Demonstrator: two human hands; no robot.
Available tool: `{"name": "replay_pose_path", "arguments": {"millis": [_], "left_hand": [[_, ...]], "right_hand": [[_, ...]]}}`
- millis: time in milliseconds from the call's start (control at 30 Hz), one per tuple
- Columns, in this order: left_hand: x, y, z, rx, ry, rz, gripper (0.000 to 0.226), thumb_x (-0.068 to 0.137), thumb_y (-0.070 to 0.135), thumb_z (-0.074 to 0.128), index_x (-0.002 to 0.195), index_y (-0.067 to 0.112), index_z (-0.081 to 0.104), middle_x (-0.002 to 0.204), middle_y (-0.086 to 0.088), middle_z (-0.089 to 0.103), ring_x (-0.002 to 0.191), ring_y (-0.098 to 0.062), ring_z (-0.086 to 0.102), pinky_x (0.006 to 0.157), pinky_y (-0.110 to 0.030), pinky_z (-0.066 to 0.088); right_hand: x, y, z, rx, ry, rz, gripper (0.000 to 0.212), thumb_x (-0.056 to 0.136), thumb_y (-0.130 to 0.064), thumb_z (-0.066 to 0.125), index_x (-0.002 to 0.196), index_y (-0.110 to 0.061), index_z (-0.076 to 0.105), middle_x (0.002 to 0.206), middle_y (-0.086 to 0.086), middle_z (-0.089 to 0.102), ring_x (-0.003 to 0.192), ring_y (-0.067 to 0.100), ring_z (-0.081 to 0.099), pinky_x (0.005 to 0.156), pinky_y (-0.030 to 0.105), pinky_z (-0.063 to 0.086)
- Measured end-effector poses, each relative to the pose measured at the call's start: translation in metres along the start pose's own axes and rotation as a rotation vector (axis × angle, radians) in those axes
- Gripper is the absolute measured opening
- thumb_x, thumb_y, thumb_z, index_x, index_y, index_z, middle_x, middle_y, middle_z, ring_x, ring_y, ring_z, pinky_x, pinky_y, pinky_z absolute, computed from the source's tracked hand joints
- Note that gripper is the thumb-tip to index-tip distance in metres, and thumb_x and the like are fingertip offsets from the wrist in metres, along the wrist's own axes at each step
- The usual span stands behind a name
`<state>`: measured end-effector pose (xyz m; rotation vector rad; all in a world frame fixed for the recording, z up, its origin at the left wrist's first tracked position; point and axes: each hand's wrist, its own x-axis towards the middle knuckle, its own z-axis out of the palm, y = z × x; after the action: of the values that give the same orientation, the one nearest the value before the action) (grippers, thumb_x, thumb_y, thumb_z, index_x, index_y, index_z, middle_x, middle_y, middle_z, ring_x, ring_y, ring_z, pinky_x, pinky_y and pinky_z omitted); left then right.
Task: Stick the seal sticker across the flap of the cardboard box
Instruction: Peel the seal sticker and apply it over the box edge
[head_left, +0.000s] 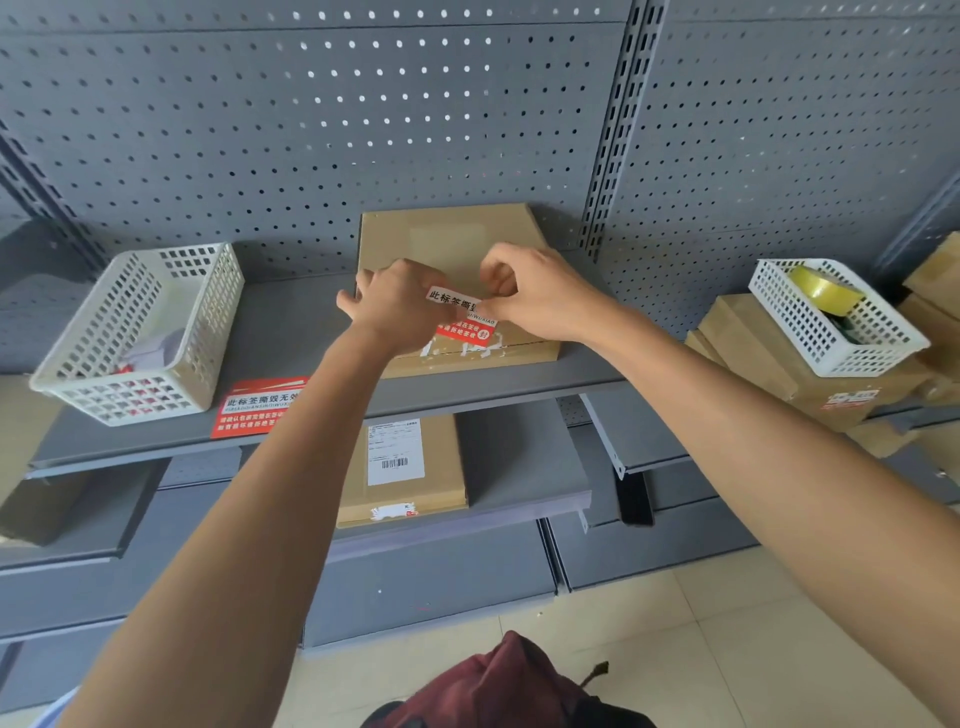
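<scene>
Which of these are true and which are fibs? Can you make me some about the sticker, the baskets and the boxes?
1. Both hands hold the seal sticker over the cardboard box. True: left hand, right hand.
2. The roll of yellow tape is in the left basket. False: it sits in the right basket.
3. Another red sticker lies on the shelf. True.
4. The box with the barcode label is on the top shelf. False: it lies on the lower shelf.
</scene>
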<state>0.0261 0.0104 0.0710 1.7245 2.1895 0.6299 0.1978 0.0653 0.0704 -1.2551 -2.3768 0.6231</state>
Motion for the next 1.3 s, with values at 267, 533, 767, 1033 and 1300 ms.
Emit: {"name": "replay_pose_path", "arguments": {"millis": [267, 533, 767, 1033, 1300], "left_hand": [[0.004, -0.005, 0.0, -0.016, -0.016, 0.031, 0.016, 0.091, 0.048, 0.069, 0.096, 0.034, 0.073, 0.098, 0.003, 0.061, 0.12, -0.034, 0.04, 0.101, -0.05, 0.027], [0.007, -0.012, -0.001, -0.044, -0.012, 0.014, 0.016, 0.091, 0.046, 0.071, 0.079, 0.035, 0.068, 0.091, 0.005, 0.064, 0.124, -0.032, 0.048, 0.113, -0.063, 0.023], [0.013, -0.028, -0.002, -0.115, -0.049, 0.05, 0.012, 0.074, 0.052, 0.082, 0.081, 0.046, 0.074, 0.086, 0.02, 0.068, 0.116, -0.025, 0.056, 0.106, -0.064, 0.038], [0.02, -0.042, 0.011, -0.271, -0.089, 0.113, 0.027, 0.05, 0.075, 0.061, 0.077, 0.071, 0.064, 0.097, 0.015, 0.076, 0.114, -0.026, 0.062, 0.099, -0.054, 0.049], [0.022, -0.044, 0.014, -0.327, -0.063, 0.12, 0.022, 0.056, 0.065, 0.069, 0.076, 0.07, 0.065, 0.098, 0.014, 0.077, 0.116, -0.027, 0.063, 0.1, -0.054, 0.049]], "right_hand": [[-0.002, -0.01, 0.003, -0.033, 0.025, -0.007, 0.011, 0.087, -0.02, 0.077, 0.092, -0.011, 0.078, 0.078, -0.014, 0.057, 0.079, 0.011, 0.056, 0.071, 0.029, 0.046], [0.001, -0.005, 0.004, 0.074, -0.017, 0.09, 0.013, 0.085, -0.024, 0.079, 0.095, -0.015, 0.08, 0.091, -0.004, 0.076, 0.082, 0.008, 0.064, 0.077, 0.029, 0.051], [0.003, -0.004, 0.003, 0.115, -0.071, 0.123, 0.013, 0.085, -0.026, 0.079, 0.095, -0.017, 0.08, 0.087, -0.007, 0.073, 0.08, 0.007, 0.062, 0.079, 0.031, 0.05], [0.005, -0.005, 0.001, 0.176, -0.114, 0.167, 0.006, 0.085, -0.023, 0.08, 0.089, -0.019, 0.079, 0.09, -0.004, 0.075, 0.091, 0.015, 0.066, 0.092, 0.037, 0.052], [0.007, -0.01, 0.001, 0.208, -0.113, 0.194, 0.015, 0.082, -0.027, 0.082, 0.09, -0.014, 0.079, 0.094, -0.001, 0.075, 0.097, 0.018, 0.066, 0.091, 0.036, 0.049]]}}
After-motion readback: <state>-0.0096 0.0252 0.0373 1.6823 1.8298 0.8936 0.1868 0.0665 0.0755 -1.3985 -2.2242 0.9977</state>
